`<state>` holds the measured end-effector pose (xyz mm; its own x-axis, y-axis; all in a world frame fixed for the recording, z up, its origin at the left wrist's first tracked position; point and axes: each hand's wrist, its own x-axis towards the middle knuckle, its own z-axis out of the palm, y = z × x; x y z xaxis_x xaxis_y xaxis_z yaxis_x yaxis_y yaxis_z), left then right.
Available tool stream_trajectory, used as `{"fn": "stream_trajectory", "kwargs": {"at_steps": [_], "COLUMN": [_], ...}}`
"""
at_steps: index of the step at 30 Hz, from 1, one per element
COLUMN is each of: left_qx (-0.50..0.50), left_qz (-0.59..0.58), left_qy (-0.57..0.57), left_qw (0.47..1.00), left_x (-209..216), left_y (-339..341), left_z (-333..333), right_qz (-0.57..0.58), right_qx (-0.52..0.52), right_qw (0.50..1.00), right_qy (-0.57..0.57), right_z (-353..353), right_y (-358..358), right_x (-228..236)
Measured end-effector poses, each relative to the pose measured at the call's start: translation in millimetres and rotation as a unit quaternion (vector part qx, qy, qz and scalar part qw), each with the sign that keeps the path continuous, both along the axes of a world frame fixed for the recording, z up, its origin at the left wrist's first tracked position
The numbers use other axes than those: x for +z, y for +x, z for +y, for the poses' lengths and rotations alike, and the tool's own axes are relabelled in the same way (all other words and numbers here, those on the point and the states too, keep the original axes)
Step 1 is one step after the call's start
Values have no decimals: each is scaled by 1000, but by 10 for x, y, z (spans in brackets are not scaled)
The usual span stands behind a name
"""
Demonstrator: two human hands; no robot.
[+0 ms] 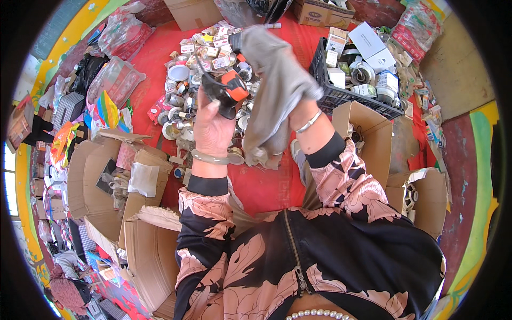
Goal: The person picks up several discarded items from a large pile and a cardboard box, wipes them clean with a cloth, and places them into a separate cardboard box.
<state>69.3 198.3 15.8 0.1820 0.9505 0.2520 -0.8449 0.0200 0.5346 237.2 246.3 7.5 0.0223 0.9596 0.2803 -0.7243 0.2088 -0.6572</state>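
In front of me, my left hand [213,124] is raised with its fingers wrapped round a black-and-orange device [230,89]; its exact kind does not show. A grey cloth [274,88] hangs from my right hand [302,111], covering most of its fingers. The cloth is smeared by motion and hangs just right of the device. Below and beyond both hands, a pile of small boxes and round light fittings [180,73] lies on the red carpet [272,186].
A black plastic crate [368,100] of boxes and fittings stands at right. Open cardboard boxes flank me: one with bits inside at left [88,181], others at right [373,120] and lower right [433,200]. Bagged goods [124,34] line the far left. Another person [69,288] sits lower left.
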Motion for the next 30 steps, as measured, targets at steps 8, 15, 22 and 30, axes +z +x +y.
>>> {"fn": "stream_trajectory", "kwargs": {"at_steps": [8, 15, 22, 30], "left_qx": [68, 72, 48, 90], "left_qz": [197, 228, 211, 281], "left_qy": [119, 163, 101, 87], "left_qw": [971, 957, 971, 951], "left_x": [51, -11, -5, -117], "left_y": [43, 65, 88, 19], "left_z": [-87, -39, -51, -46], "right_qz": [-223, -199, -191, -566], "right_qx": [-22, -61, -11, -285], "right_qw": [974, 978, 981, 725], "right_qy": [44, -17, -16, 271], "right_z": [-509, -525, -456, -449], "right_y": [-460, -415, -178, -249], "right_x": [303, 267, 359, 346]}}
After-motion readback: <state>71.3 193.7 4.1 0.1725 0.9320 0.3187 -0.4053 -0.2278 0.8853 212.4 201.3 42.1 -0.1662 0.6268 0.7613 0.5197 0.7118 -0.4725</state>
